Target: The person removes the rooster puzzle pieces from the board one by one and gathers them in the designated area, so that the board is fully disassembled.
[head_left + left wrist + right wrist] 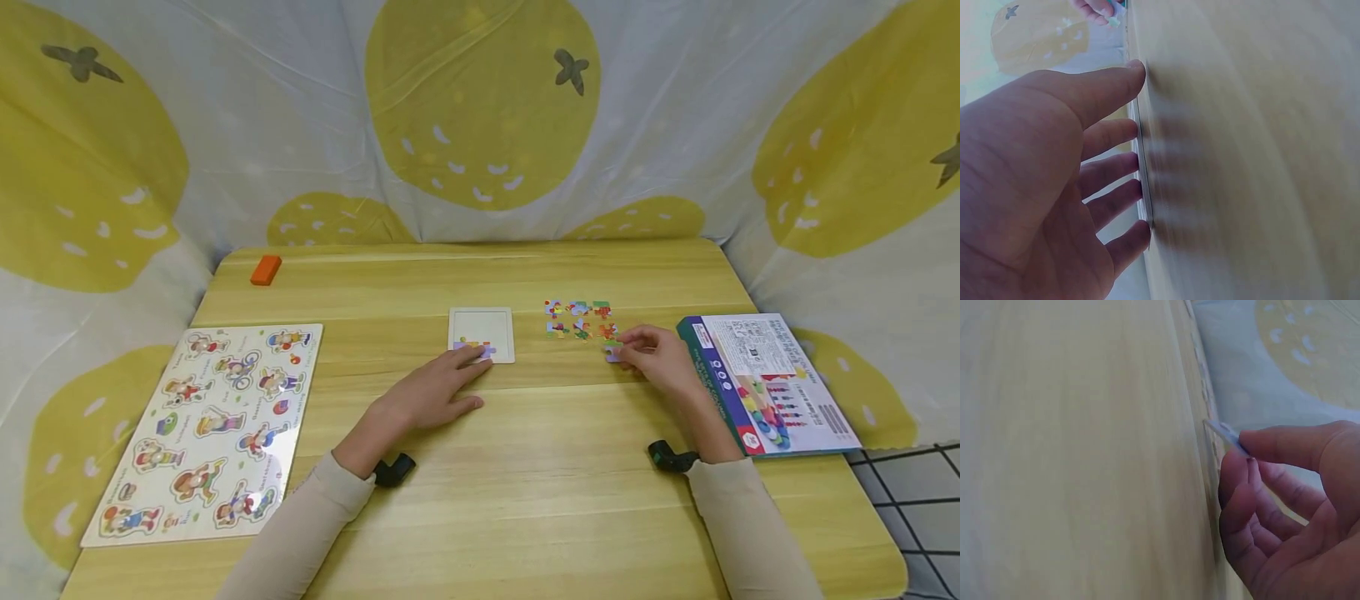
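My right hand [662,360] pinches a small lilac jigsaw piece [612,353] between thumb and fingers, just below the loose pieces. In the right wrist view that piece [1225,435] is tilted, its far edge close to the tabletop. My left hand [429,392] rests with extended fingers on the near side of a square white puzzle tray [481,322]. Fitted jigsaw pieces [489,351] lie along the tray's bottom edge, partly hidden under those fingers. Seen from the left wrist, the fingertips lie along the tray's thin edge [1145,194]. Several loose pieces [580,308] lie in two rows right of the tray.
A large picture board [247,350] with cartoon figures lies on the left of the wooden table [510,500]. An orange block [266,270] sits at the back left. A printed box [772,383] stands beside my right forearm. Fruit-patterned cloth [300,108] hangs behind the table.
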Demonstrator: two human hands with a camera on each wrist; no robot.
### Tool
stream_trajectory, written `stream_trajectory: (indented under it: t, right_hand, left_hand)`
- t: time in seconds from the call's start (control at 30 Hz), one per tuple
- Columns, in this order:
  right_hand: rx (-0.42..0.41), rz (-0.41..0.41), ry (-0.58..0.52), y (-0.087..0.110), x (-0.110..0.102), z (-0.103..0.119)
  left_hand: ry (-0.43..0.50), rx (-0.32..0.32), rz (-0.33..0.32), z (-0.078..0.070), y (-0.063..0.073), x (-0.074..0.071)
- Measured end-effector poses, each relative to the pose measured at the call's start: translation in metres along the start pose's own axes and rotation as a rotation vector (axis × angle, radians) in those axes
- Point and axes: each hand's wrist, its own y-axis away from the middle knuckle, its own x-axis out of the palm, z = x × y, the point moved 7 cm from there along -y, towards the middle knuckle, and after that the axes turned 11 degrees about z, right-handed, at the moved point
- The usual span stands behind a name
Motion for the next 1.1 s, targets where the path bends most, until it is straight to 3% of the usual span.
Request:
stream_trajectory:
  t: [0.33, 0.77, 1.1]
  right_hand:
    - [0.07, -0.02, 0.201, 0.002, -0.008, -0.005]
    - [0.095, -0.006, 0.237, 0.001, -0.006, -0.002]
    - [0.014, -0.062, 0.235, 0.002, -0.009, 0.007]
  left_hand:
    - [0.014, 0.011, -0.01, 0.001, 0.002, -0.001]
    - [0.015, -0.002, 0.003, 0.004, 0.0, 0.001]
    - [0.007, 0.016, -0.018, 0.001, 0.0, 0.003]
